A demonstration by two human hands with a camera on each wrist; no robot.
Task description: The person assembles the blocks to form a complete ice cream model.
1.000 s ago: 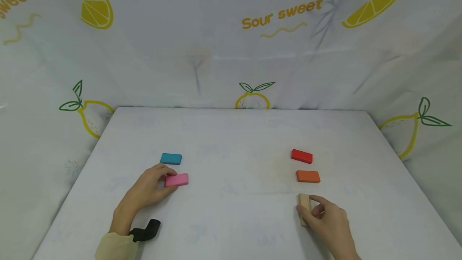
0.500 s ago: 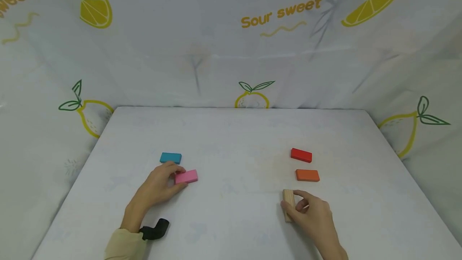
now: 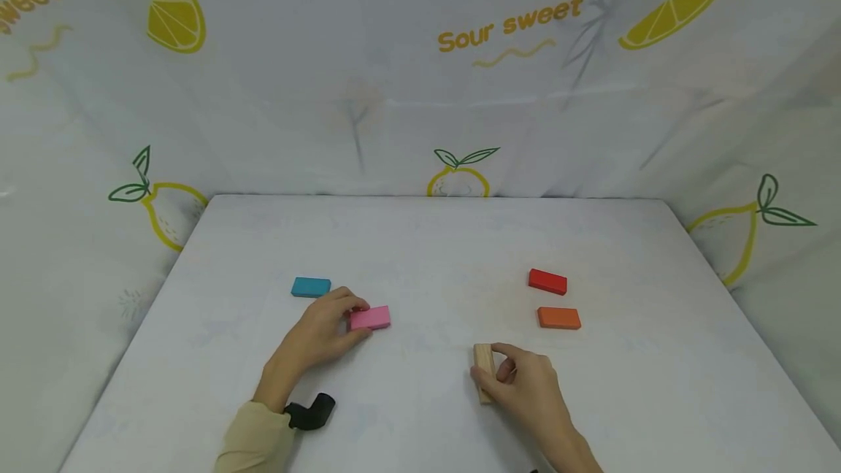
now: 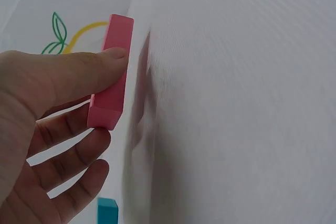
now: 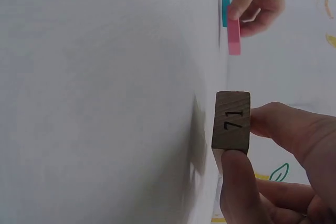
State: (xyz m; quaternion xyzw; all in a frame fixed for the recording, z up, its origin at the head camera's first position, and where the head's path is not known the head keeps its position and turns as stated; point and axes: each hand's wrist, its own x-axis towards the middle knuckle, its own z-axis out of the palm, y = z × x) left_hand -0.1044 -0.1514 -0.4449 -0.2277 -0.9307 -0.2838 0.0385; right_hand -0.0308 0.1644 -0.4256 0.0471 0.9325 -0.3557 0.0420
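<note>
My left hand (image 3: 326,332) pinches a pink block (image 3: 371,317) between thumb and fingers. In the left wrist view the pink block (image 4: 113,85) is held a little off the white surface, with a shadow beside it. My right hand (image 3: 528,389) grips a plain wooden block (image 3: 484,371), standing to the right of the pink one and nearer to me. In the right wrist view the end of the wooden block (image 5: 231,120) carries the printed number 71. It too appears raised from the surface.
A blue block (image 3: 311,287) lies just behind my left hand. To the right, a red block (image 3: 548,281) lies behind an orange block (image 3: 559,318). The white table (image 3: 420,239) meets a lemon-printed cloth (image 3: 388,79) at its back edge. A black wrist piece (image 3: 312,412) sticks out by the left sleeve.
Both hands have moved towards each other: the left went right with the pink block, the right went left with the wooden block. The blue, red and orange blocks have stayed put.
</note>
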